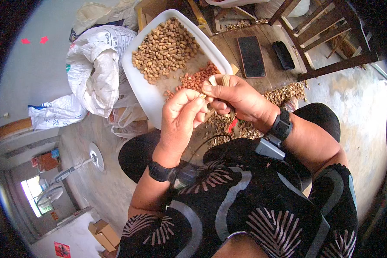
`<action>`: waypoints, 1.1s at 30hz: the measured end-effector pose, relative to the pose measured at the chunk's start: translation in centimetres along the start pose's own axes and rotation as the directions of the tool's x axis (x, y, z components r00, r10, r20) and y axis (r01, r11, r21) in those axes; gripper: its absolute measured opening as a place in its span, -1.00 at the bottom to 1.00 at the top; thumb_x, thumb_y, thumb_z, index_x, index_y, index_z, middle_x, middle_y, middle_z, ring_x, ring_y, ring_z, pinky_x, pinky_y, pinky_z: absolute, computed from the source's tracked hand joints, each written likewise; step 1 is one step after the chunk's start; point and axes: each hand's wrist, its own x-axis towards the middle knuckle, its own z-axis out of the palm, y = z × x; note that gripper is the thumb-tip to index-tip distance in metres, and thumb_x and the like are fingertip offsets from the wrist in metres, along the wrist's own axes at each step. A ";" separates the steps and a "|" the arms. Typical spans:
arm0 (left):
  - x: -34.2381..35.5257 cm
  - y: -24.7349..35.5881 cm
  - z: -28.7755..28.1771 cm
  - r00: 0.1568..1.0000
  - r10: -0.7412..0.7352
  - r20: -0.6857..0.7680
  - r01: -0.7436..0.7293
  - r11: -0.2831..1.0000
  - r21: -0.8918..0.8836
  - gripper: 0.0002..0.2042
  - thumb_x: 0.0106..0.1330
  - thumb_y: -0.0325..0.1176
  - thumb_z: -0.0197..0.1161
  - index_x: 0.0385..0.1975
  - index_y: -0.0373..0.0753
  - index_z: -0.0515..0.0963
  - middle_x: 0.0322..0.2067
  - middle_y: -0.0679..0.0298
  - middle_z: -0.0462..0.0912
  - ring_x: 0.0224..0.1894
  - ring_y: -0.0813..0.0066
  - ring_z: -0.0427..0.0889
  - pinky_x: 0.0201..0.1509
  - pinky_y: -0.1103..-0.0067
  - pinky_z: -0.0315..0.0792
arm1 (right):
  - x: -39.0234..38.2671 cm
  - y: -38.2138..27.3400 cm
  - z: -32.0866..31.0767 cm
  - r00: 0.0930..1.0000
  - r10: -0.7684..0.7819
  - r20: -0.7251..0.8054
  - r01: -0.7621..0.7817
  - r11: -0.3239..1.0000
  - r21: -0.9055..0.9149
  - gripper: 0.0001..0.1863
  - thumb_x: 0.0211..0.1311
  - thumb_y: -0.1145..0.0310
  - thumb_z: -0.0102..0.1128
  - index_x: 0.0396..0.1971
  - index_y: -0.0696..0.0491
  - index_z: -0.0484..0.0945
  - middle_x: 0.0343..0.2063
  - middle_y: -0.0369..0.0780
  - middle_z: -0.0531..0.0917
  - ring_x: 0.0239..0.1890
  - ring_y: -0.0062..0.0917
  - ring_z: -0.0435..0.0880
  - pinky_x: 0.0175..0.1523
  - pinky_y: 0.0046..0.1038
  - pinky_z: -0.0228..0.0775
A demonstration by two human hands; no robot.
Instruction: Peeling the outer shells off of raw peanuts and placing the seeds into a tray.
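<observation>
Two hands meet at frame centre over a peanut pod [202,96]. Left hand [181,117] pinches the pod between thumb and curled fingers. Right hand [238,99], at 3 o'clock of the left and touching it, has its fingers pressed together on a small wooden cracking tool [222,81] whose tips stick up past the knuckles; a red part of it [232,125] shows below the palm.

White tray [138,79] sits at 11 o'clock of the hands, tilted: whole pods [164,49] fill the upper end, red shelled kernels [197,80] sit lower, just beside the fingers. Empty shells [284,93] are piled on the wooden table [228,47] from 3 to 6 o'clock. Phone [251,56] and a black case [283,55] at 1 o'clock, wooden chair [331,34] beyond. White sacks [94,71] at 9 o'clock. Fan [69,174] on the floor at 8 o'clock. Black wristbands [159,172] on both arms.
</observation>
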 end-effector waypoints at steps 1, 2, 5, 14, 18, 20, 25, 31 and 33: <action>-0.1 0.0 0.2 0.999 0.030 -0.044 -0.028 0.998 0.053 -0.90 0.38 -0.39 0.06 -0.34 -0.26 0.46 -0.49 0.38 0.51 -0.54 0.75 0.38 -0.50 0.82 0.25 | 0.0 -0.1 0.1 1.000 0.005 -0.017 -0.006 0.997 -0.077 -0.79 0.29 0.23 0.15 -0.42 0.06 0.48 -0.62 -0.42 0.45 -0.68 -0.78 0.30 -0.60 -0.70 0.11; -0.2 0.0 0.3 0.994 0.062 -0.087 -0.053 0.993 0.108 -0.90 0.37 -0.39 0.08 -0.35 -0.26 0.46 -0.49 0.39 0.51 -0.54 0.77 0.38 -0.51 0.82 0.24 | 0.0 -0.2 0.2 0.999 0.009 -0.034 -0.014 0.988 -0.153 -0.77 0.29 0.21 0.15 -0.46 0.04 0.49 -0.63 -0.43 0.46 -0.68 -0.78 0.31 -0.61 -0.70 0.11; 0.0 -0.7 -0.1 0.967 0.246 -0.065 -0.212 0.919 0.333 -0.92 0.36 -0.41 0.09 -0.35 -0.25 0.46 -0.48 0.39 0.51 -0.53 0.78 0.38 -0.52 0.82 0.24 | 0.3 -0.5 0.7 0.994 -0.064 -0.084 0.035 0.951 -0.307 -0.79 0.29 0.22 0.15 -0.46 0.03 0.48 -0.64 -0.43 0.45 -0.68 -0.79 0.30 -0.60 -0.71 0.10; 0.2 -0.9 0.2 0.996 0.029 -0.080 -0.038 0.994 -0.105 -0.95 0.36 -0.41 0.09 -0.30 -0.22 0.45 -0.49 0.33 0.52 -0.53 0.67 0.41 -0.52 0.76 0.25 | -0.6 0.5 1.2 0.991 -0.084 -0.100 0.078 0.995 -0.067 -0.80 0.33 0.25 0.08 -0.44 0.03 0.48 -0.66 -0.43 0.42 -0.68 -0.78 0.26 -0.59 -0.68 0.08; 1.0 -1.7 -1.1 0.988 -0.096 0.117 0.138 0.889 -0.437 -0.96 0.33 -0.41 0.15 -0.34 -0.19 0.46 -0.51 0.36 0.51 -0.53 0.65 0.45 -0.52 0.73 0.29 | -0.5 0.5 0.5 0.995 -0.094 -0.041 0.090 0.991 -0.098 -0.80 0.33 0.26 0.08 -0.44 0.03 0.48 -0.65 -0.43 0.43 -0.65 -0.79 0.29 -0.58 -0.69 0.09; 1.1 -2.0 -0.9 0.985 -0.130 0.110 0.167 0.866 -0.471 -0.97 0.33 -0.41 0.14 -0.34 -0.19 0.46 -0.52 0.36 0.52 -0.53 0.65 0.45 -0.51 0.72 0.29 | -0.3 0.2 0.7 0.982 -0.161 -0.100 0.120 0.936 -0.331 -0.86 0.31 0.32 0.11 -0.41 0.05 0.46 -0.65 -0.42 0.41 -0.66 -0.79 0.24 -0.58 -0.70 0.01; 1.2 -2.5 -1.4 0.982 -0.153 0.107 0.186 0.855 -0.485 -0.97 0.33 -0.42 0.14 -0.34 -0.20 0.47 -0.51 0.35 0.54 -0.52 0.65 0.46 -0.50 0.72 0.30 | -0.1 0.5 0.3 0.986 -0.148 -0.070 0.121 0.945 -0.303 -0.85 0.30 0.31 0.13 -0.40 0.06 0.46 -0.65 -0.41 0.42 -0.66 -0.80 0.24 -0.57 -0.70 0.01; 0.8 -2.1 -1.8 0.997 -0.032 0.065 0.050 0.954 -0.296 -0.94 0.32 -0.40 0.16 -0.35 -0.22 0.49 -0.53 0.36 0.55 -0.53 0.66 0.47 -0.50 0.72 0.32 | 0.2 0.6 0.0 0.996 -0.066 -0.054 0.048 0.957 -0.286 -0.81 0.32 0.27 0.12 -0.44 0.05 0.48 -0.67 -0.43 0.44 -0.65 -0.81 0.32 -0.56 -0.69 0.13; 0.9 -2.1 -1.7 0.997 -0.076 -0.018 0.067 0.953 -0.295 -0.93 0.32 -0.40 0.17 -0.36 -0.25 0.50 -0.55 0.36 0.54 -0.56 0.66 0.45 -0.52 0.72 0.32 | 0.3 0.3 0.2 0.996 -0.064 -0.056 0.045 0.955 -0.292 -0.81 0.31 0.27 0.13 -0.43 0.05 0.49 -0.66 -0.42 0.46 -0.64 -0.80 0.34 -0.54 -0.69 0.15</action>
